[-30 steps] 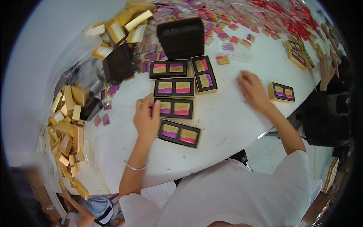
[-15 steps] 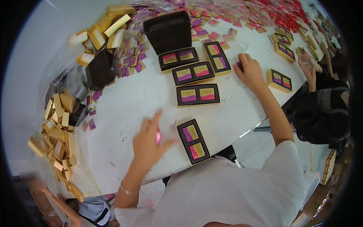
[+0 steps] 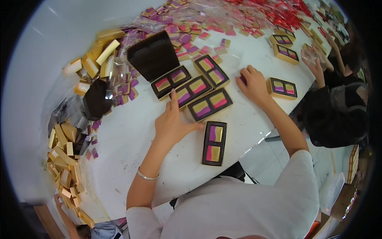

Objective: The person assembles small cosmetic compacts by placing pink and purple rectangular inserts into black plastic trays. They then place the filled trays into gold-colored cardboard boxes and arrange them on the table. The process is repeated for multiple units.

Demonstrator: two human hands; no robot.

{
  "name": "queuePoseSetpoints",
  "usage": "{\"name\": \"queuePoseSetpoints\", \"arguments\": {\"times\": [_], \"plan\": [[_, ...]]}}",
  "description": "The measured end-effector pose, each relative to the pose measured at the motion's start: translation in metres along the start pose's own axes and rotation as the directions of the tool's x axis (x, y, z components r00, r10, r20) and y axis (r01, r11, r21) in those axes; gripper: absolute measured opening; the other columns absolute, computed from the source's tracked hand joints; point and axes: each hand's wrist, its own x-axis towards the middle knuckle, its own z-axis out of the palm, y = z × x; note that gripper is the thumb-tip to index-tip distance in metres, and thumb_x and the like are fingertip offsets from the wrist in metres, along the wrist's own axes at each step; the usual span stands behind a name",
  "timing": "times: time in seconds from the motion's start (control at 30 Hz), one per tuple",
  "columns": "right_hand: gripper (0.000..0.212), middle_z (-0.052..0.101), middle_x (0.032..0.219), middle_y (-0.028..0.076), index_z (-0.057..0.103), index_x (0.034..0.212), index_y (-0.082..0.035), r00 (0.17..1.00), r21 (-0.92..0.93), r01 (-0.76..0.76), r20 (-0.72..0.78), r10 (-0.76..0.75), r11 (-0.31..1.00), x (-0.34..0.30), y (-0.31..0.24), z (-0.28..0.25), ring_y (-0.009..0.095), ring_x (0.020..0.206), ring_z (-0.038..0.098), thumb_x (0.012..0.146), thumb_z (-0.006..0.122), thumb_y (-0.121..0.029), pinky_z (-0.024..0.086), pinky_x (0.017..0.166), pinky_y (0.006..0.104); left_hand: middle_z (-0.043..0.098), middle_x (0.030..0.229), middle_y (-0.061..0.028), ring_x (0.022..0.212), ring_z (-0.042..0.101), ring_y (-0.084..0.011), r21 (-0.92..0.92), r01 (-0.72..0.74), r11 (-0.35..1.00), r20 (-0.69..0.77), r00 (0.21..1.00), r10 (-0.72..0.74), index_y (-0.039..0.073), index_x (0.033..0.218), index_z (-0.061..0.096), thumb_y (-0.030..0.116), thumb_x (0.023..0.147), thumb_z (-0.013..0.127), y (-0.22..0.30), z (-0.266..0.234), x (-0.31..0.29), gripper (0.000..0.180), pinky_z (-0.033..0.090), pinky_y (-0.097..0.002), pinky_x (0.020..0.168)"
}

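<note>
My left hand is open, thumb and index finger spread apart. Its index fingertip reaches the left end of a gold box with a dark insert, while the thumb extends below the neighbouring box. My right hand is closed around a dark purple wrapped square, mostly hidden by the fingers. Two more filled boxes, an upper-left one and an upper-right one, adjoin the group. Another filled box lies nearer me. The boxes show purple-and-gold and pink-and-gold squares in their dark inserts.
A stack of dark trays stands behind the boxes. Loose purple squares and red pieces cover the far side. Gold box parts pile up left. At right sit another filled box and a co-worker's hands.
My left hand has moved forward and right to the box group; the pink piece seen by its fingers earlier no longer shows. The whole view has turned somewhat. My right hand stays closed.
</note>
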Motion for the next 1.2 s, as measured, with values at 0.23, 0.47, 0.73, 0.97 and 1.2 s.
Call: {"name": "queuePoseSetpoints", "arguments": {"times": [0.23, 0.47, 0.73, 0.97, 1.2], "plan": [[0.015, 0.046, 0.074, -0.004, 0.055, 0.087, -0.001, 0.844, 0.84, -0.211, -0.103, 0.527, 0.501, 0.002, 0.016, -0.037, 0.002, 0.061, 0.037, 0.09, 0.053, -0.016, 0.03, 0.052, 0.0196, 0.058, 0.104, -0.017, 0.085, 0.06, -0.0261, 0.005, -0.097, 0.995, -0.096, 0.991, 0.097, -0.006, 0.14, 0.017, 0.049, 0.062, 0.077, 0.067, 0.044, 0.073, 0.113, 0.049, -0.0339, 0.069], [0.029, 0.053, 0.078, 0.01, 0.062, 0.095, -0.003, 0.944, 0.046, -0.153, -0.288, 0.159, 0.987, -0.07, -0.011, -0.105, 0.022, 0.06, 0.053, 0.067, 0.069, -0.007, 0.043, 0.053, 0.0307, 0.051, 0.073, -0.0081, 0.062, 0.053, -0.0203, -0.12, -0.14, 0.983, 0.152, 0.976, 0.158, 0.009, 0.14, 0.032, 0.038, 0.06, 0.08, 0.055, -0.042, 0.009, 0.098, 0.044, -0.0309, 0.057], [0.022, 0.05, 0.083, 0.012, 0.063, 0.097, -0.003, 0.923, -0.109, -0.352, -0.205, 0.326, 0.929, -0.053, 0.041, -0.059, 0.028, 0.068, 0.055, 0.08, 0.064, -0.016, 0.045, 0.057, 0.0355, 0.059, 0.097, -0.0144, 0.083, 0.061, -0.0273, -0.039, -0.225, 0.974, 0.115, 0.967, 0.228, 0.003, 0.131, 0.038, 0.034, 0.075, 0.07, 0.049, 0.026, -0.016, 0.072, 0.049, -0.0399, 0.068], [0.016, 0.055, 0.085, 0.009, 0.061, 0.097, 0.001, 0.879, 0.426, -0.271, -0.255, 0.403, 0.863, -0.006, 0.083, -0.071, 0.015, 0.074, 0.055, 0.086, 0.059, -0.011, 0.043, 0.065, 0.0239, 0.061, 0.085, -0.0095, 0.074, 0.061, -0.0266, -0.081, -0.322, 0.943, -0.08, 0.945, 0.316, 0.006, 0.117, 0.049, 0.031, 0.078, 0.066, 0.095, 0.038, 0.063, 0.049, 0.048, -0.0383, 0.062], [0.028, 0.052, 0.09, 0.012, 0.061, 0.096, -0.003, 0.894, 0.207, 0.297, 0.283, -0.348, 0.932, -0.022, -0.06, -0.038, 0.026, 0.075, 0.052, 0.076, 0.066, -0.022, 0.042, 0.068, 0.0327, 0.058, 0.07, -0.0075, 0.057, 0.058, -0.0236, 0.133, -0.038, 0.99, -0.333, 0.94, 0.081, 0.006, 0.071, 0.057, 0.019, 0.074, 0.067, -0.062, -0.018, -0.036, 0.017, 0.045, -0.0339, 0.051]]}}
